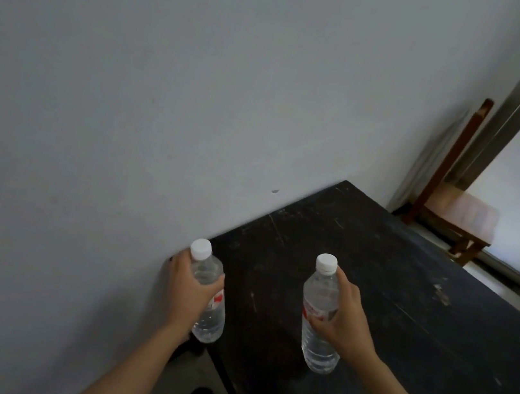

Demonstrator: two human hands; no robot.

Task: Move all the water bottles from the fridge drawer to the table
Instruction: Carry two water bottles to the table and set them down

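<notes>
We read this as the setting-down step: two water bottles are at the dark table (pixel 404 303), one in each hand. The left hand (pixel 189 291), at about 7 o'clock in the view, is curled round the upper body of the left bottle (pixel 209 321), with the thumb across the front just above the red label. That bottle is upright over the table's left edge, close to the wall (pixel 130 110). The right hand (pixel 346 324), at 5 o'clock, grips the right bottle (pixel 320 293) from its 3 o'clock side — its fingers (pixel 341 278) reach up toward the white cap and the thumb presses on the label. This bottle's base is over the tabletop, inside the edge. We cannot tell whether either base touches the wood. Next, we judge, each bottle needs lowering flat onto the surface before the grip lets go — the left one wants shifting toward 3 o'clock first, since so near the edge it could tip off.
</notes>
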